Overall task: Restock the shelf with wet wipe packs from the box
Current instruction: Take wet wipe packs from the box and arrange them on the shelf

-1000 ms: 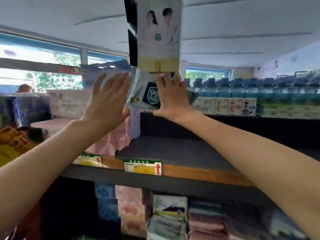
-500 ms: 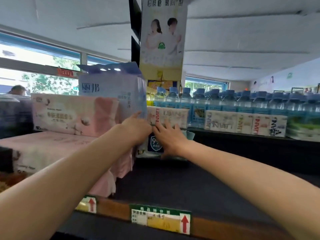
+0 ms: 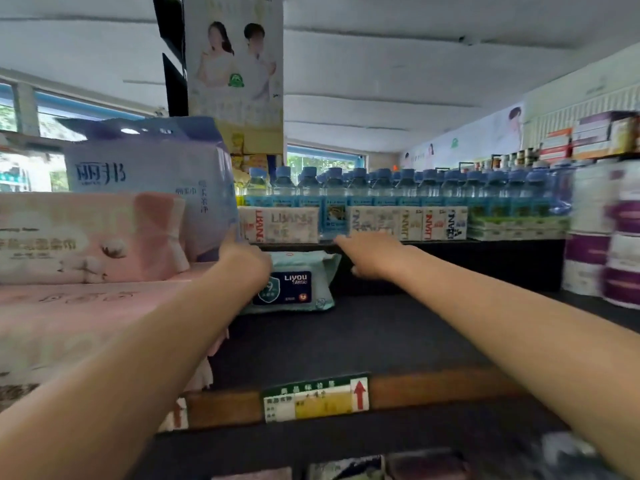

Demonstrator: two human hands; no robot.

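Note:
A pale green wet wipe pack (image 3: 298, 282) with a dark blue label stands at the back of the dark shelf (image 3: 363, 337), leaning against the rear wall. My left hand (image 3: 246, 261) rests against the pack's upper left corner and covers part of its label. My right hand (image 3: 374, 258) hovers just right of the pack, fingers spread and pointing left, apart from it and holding nothing. The box is not in view.
Pink tissue packs (image 3: 86, 237) and a blue tissue bag (image 3: 152, 174) fill the shelf's left side. Rows of water bottles (image 3: 398, 188) stand behind. Purple-banded packs (image 3: 609, 237) sit at the right. A price tag (image 3: 315, 398) marks the front edge.
The pack went from held up high to standing on the shelf's back. My right hand has come off it and moved right; my left hand stays at its left corner.

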